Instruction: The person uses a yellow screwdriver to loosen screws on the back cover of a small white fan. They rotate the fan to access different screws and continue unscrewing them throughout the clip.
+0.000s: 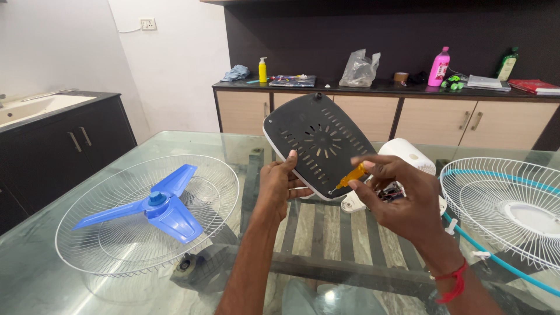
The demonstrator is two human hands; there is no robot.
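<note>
- We hold the fan base (318, 143) tipped up on its edge over the middle of the glass desk (35, 256), its black vented underside turned toward us.
- Our left hand (279, 185) steadies the base from its lower left rim, fingers curled around the edge and thumb up against the black plate; this grip is pressed onto the base.
- Our right hand (396, 201) pinches a small screwdriver (352, 175) with a yellow handle between thumb and fingertips, and its tip meets the lower edge of the base, just beside the left thumb.
- We judge the fan to be well taken apart: the blue blade (154, 207) lies loose inside one wire guard (116, 256) near the desk's left edge, and the other wire guard (513, 210), trimmed with a blue ring, rests at the right edge.
- The white motor housing (408, 156) lies behind the base, touching or almost touching it; we cannot tell which.
- What seems left is the screw work on the base plate itself, which is not off yet.
- Whether the screw under the tip is in or out is too small to tell.
</note>
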